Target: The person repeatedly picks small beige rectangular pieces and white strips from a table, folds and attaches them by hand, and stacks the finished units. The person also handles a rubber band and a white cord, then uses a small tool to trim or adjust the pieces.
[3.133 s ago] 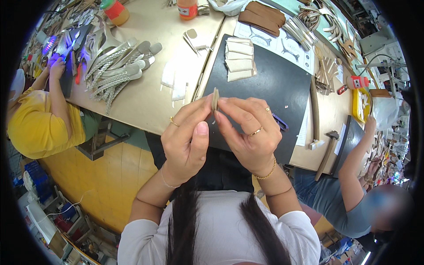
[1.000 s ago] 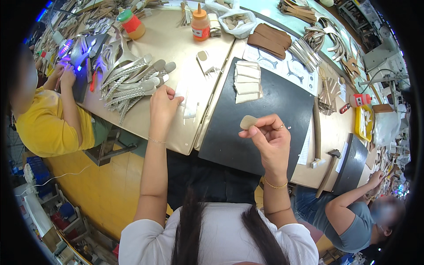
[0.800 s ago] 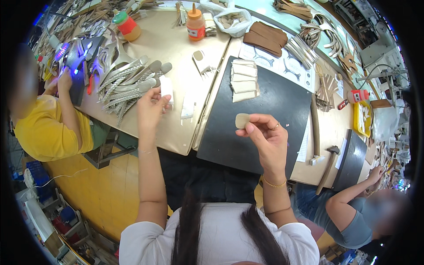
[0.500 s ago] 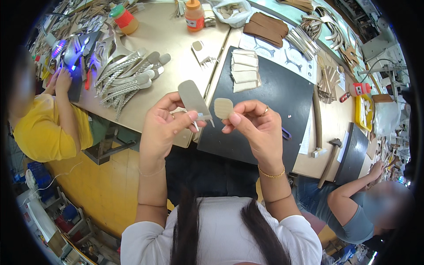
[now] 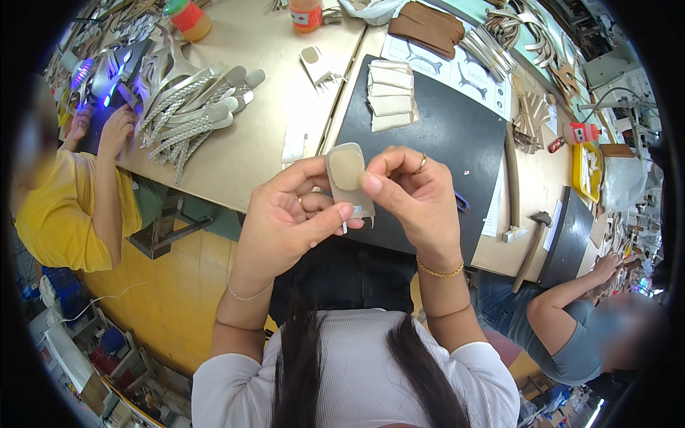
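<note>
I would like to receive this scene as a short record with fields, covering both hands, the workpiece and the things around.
Left hand: hand grips the grey tab near its lower end
Right hand: hand, thumb at the right edge of the beige patch; pinch unclear
Workpiece: patch lies against the tab's upper part
On black mat: overlapping cream pieces
Table, left: braided straps
Table, right: hammer
</note>
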### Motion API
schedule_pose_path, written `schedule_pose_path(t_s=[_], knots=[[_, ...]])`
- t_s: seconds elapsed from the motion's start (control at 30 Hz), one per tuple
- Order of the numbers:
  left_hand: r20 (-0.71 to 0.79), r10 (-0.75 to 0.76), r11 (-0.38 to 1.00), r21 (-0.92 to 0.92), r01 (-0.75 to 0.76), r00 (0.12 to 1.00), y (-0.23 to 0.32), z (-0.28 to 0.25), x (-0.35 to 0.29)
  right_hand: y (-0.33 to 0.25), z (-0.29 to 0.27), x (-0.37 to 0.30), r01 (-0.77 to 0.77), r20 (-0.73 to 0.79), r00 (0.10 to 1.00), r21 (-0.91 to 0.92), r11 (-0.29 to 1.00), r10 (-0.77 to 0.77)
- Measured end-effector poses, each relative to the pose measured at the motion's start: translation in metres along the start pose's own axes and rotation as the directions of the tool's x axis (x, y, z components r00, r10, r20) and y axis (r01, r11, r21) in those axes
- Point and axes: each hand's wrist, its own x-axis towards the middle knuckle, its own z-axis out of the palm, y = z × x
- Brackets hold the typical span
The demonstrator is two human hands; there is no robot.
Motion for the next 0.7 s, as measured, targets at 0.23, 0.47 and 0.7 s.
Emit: schedule_pose_path(t_s=[0.23, 0.47, 0.7], knots=[[-0.021, 0.015, 1.000, 0.001, -0.015, 1.000, -0.0029, 0.0024, -0.0009, -0.0004, 0.0014, -0.0005, 0.027, -0.029, 0.999, -0.051, 0.998, -0.029], [-0.045, 0.016, 0.999, 0.040, -0.014, 0.999, -0.0048, 0.0047, -0.0011, 0.0005, 0.0029, -0.0009, 0.112, -0.046, 0.992, -0.113, 0.987, -0.118], [-0.048, 0.027, 0.999, 0.046, -0.024, 0.998, -0.0047, 0.0062, -0.0016, -0.0026, 0.0023, -0.0025, 0.104, -0.039, 0.993, -0.127, 0.986, -0.110]])
